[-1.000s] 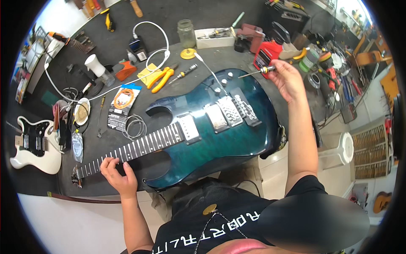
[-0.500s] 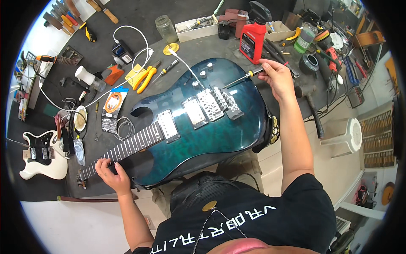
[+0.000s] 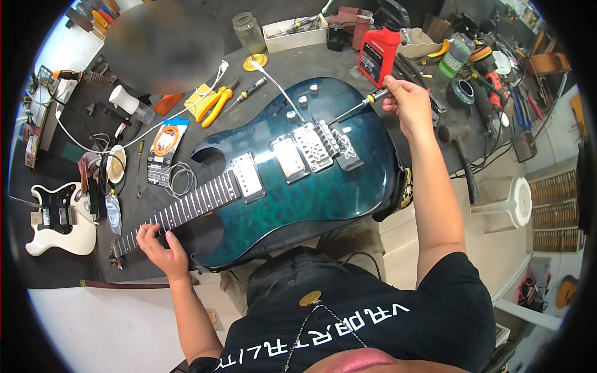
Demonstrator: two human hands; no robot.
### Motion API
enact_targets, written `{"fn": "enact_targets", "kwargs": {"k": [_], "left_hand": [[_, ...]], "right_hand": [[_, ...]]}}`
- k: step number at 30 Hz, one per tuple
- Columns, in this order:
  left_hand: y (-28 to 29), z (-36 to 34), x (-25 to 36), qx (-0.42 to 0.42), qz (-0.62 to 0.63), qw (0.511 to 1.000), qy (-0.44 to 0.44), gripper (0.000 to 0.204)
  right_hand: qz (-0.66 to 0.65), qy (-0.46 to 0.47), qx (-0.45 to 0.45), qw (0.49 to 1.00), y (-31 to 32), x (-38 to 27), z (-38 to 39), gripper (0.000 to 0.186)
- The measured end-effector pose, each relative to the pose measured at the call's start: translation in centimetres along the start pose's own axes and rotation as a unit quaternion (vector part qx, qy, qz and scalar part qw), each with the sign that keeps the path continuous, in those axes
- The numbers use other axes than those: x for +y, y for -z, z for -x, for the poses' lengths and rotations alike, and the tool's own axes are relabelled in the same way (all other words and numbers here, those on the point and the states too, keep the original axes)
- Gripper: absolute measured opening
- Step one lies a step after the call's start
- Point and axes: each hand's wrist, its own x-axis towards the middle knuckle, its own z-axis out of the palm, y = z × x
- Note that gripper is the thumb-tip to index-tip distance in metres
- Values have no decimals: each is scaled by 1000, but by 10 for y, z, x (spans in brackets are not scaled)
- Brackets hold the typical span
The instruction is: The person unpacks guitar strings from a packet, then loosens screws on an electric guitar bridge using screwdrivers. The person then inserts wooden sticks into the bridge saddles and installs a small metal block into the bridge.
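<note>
A glossy teal electric guitar (image 3: 323, 199) lies on the dark bench, its body at centre and its neck (image 3: 198, 204) reaching to the lower left. My right hand (image 3: 407, 104) grips a slim screwdriver (image 3: 374, 97) by its handle; the thin shaft slants down to the back edge of the metal bridge (image 3: 314, 146), where the tip's exact contact is too small to tell. My left hand (image 3: 163, 252) rests on the neck near the headstock, fingers curled over the fretboard. Pickups (image 3: 287, 158) and knobs (image 3: 303, 101) sit on the body.
A white guitar body (image 3: 62, 239) lies at left. Yellow pliers (image 3: 219, 112), a string packet (image 3: 163, 155), a coiled cable (image 3: 181, 177), a glass jar (image 3: 247, 34), a tool tray (image 3: 292, 34) and a red bottle (image 3: 376, 56) line the back. A hammer (image 3: 463, 158) and white stool (image 3: 509, 202) are at right.
My right hand has brought the screwdriver from over the body near the knobs down-left to the bridge. My left hand stays on the neck; the view has shifted slightly.
</note>
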Motion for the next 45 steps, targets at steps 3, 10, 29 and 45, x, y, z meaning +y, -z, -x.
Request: {"fn": "enact_targets", "kwargs": {"k": [3,10,29,45], "left_hand": [[0,2,-3,-5,7,1000,15,27],[2,-1,2,-1,17,1000,25,28],[1,-3,3,4,2,1000,14,25],[-157,-241,128,-333,127,933,-54,30]], "right_hand": [[19,-42,7,999,2,-2,-2,30],[-89,-18,-144,985,28,4,4,35],[-59,33,-158,985,8,-4,10,33],[17,35,-202,979,25,5,2,29]]}}
